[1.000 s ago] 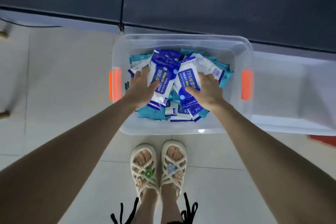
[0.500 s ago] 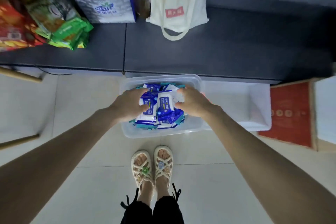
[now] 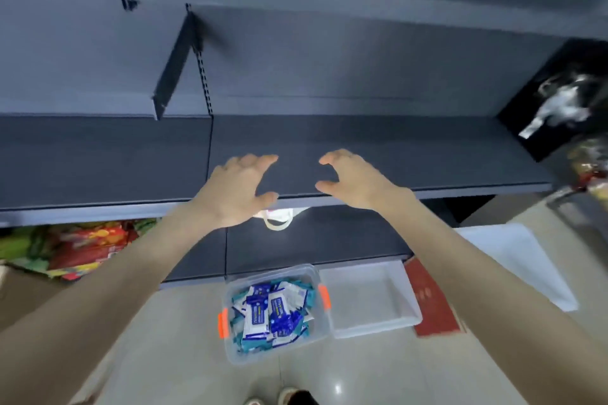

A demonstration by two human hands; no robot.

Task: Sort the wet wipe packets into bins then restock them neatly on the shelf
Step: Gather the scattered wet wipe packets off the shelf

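A clear plastic bin (image 3: 230, 348) with orange latches stands on the floor, full of blue and teal wet wipe packets (image 3: 269, 316). Both my hands are raised well above it, over the front of a dark grey shelf (image 3: 427, 158). My left hand (image 3: 235, 191) is spread with nothing in it. My right hand (image 3: 353, 179) is open too, its fingers curled and apart. The two hands face each other with a gap between them. The picture is blurred by motion.
An empty clear bin (image 3: 368, 299) sits right of the full one, with a red mat (image 3: 431, 299) and a white lid (image 3: 516, 260) beyond. Snack bags (image 3: 75, 246) lie on the low shelf at left. A white tote bag (image 3: 278, 219) shows under the shelf edge. A black box (image 3: 559, 99) stands at right.
My hands left the packets in the bin and rose empty to the shelf. The view swung upward, and the bin now looks small below.
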